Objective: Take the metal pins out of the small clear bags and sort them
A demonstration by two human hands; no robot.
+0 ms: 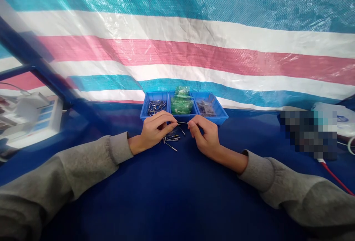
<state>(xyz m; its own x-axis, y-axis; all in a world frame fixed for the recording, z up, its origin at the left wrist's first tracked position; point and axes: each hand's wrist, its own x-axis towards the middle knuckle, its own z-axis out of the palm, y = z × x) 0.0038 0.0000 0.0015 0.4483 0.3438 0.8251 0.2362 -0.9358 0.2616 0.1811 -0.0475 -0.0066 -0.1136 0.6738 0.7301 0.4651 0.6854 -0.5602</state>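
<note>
A thin metal blind rivet [182, 122] spans the gap between my two hands, lying roughly level. My left hand [158, 128] pinches its left end between thumb and fingers. At the other end, the curled fingers of my right hand [205, 134] close on its tip. Just below and between the hands, several loose rivets [172, 138] lie scattered on the blue tabletop [177, 193]. Behind my left hand stands a blue bin [142, 112] with many similar rivets [156, 107] in it. My fingers hide part of the bins' front edges.
The middle blue bin holds green plastic-wrapped packs [181, 104]; the right bin [222, 112] holds small clear bags [205, 108]. A striped plastic sheet [194, 52] hangs behind the table. White boxes [36, 115] stand at left; a pixelated object [307, 133] and red cable [337, 177] lie at right.
</note>
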